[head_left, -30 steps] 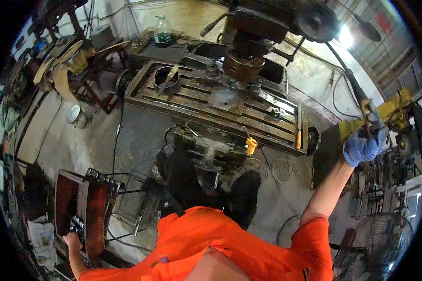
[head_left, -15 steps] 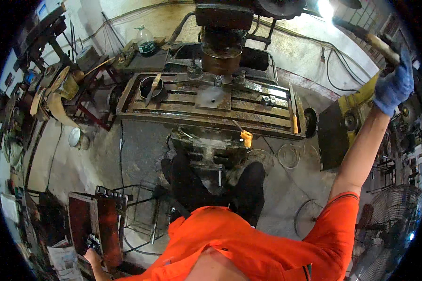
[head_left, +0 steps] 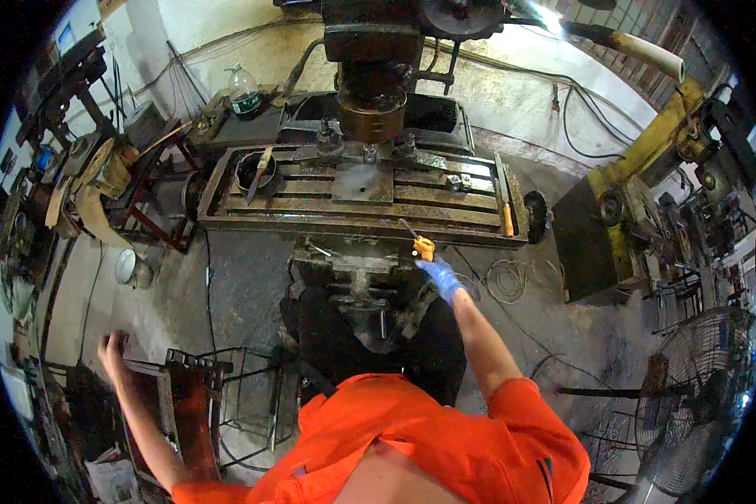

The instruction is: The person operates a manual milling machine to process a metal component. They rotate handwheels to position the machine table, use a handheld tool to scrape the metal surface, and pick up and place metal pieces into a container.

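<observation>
My left hand [head_left: 112, 358], bare, is raised beside the reddish-brown tool cabinet [head_left: 190, 403] at lower left. Its fingers are curled at a small dark object, too small to name. My right hand [head_left: 439, 276], in a blue glove, is at the lower end of a yellow-handled part [head_left: 423, 247] on the front of the machine; whether its fingers grip it cannot be made out. Behind that lies the slotted machine table [head_left: 437, 218] with a flat grey metal plate [head_left: 363, 182] under the spindle head [head_left: 371, 113]. A pale-ended lever [head_left: 651, 55] stands free at upper right.
On the table's left sits a dark pot [head_left: 256, 175] with a brush across it; a yellow-handled tool [head_left: 507, 220] lies at its right end. A coiled hose [head_left: 506, 281] is on the floor. A large fan [head_left: 697, 395] stands at right, a yellow-green cabinet [head_left: 601, 244] beyond.
My right hand has left the pale-ended lever and come down to the yellow-handled part. My left hand has risen from the tool cabinet, fingers curled at a dark object. The view has shifted slightly.
</observation>
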Motion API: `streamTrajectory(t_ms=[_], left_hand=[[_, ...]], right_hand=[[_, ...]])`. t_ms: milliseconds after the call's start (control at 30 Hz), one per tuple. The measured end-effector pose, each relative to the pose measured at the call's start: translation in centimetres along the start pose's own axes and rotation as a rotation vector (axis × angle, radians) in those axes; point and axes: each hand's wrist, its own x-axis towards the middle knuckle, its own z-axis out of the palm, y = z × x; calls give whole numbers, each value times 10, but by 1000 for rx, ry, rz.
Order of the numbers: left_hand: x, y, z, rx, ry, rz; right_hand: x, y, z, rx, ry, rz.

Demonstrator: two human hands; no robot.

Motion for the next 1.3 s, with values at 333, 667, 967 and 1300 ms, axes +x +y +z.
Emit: streamTrajectory(t_ms=[333,667,967,1300], left_hand=[[-29,-11,195,-324,-457,-24],[-61,-31,213,-295,-564,-119],[-75,-10,218,-236,-608,-106],[-132,38,366,-185,-1066,58]], right_hand=[[-78,-113,25,39,314,-381],[-37,-219,69,-1378,38,-199],[14,-237,89,-1231,138,-125],[-132,-210,43,-1349,-449,-305]])
